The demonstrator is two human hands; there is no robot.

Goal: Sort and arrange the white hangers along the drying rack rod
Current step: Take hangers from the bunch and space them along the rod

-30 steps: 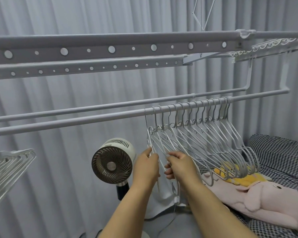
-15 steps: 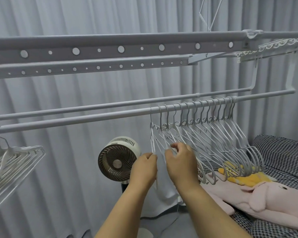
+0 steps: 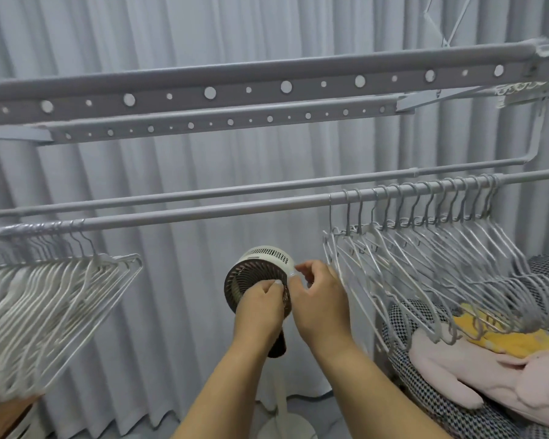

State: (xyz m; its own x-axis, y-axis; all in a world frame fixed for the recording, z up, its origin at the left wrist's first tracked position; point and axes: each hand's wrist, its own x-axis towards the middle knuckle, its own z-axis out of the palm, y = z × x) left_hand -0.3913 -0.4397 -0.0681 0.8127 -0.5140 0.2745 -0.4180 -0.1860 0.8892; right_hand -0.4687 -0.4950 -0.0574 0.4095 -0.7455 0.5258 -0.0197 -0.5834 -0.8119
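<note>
The nearer drying rack rod (image 3: 203, 215) runs across the view at a slight slant. Several grey-white wire hangers (image 3: 425, 255) hang spread out along its right part. A tight bunch of white hangers (image 3: 45, 299) hangs at its left end. My left hand (image 3: 260, 308) and my right hand (image 3: 320, 299) are close together below the rod, just left of the right group and apart from it. Both have curled fingers, and their fingertips meet on a small pale piece (image 3: 293, 273). What that piece is cannot be made out.
A round fan (image 3: 260, 261) on a stand sits behind my hands. A second rod (image 3: 235, 190) and perforated upper bars (image 3: 267, 87) run above. At lower right a pink plush toy (image 3: 488, 375) lies on checkered bedding (image 3: 441, 403). Grey curtains hang behind.
My hands have let go of the leftmost hanger of the right group and moved left, in front of the fan. The view has swung left, bringing the left bunch into sight.
</note>
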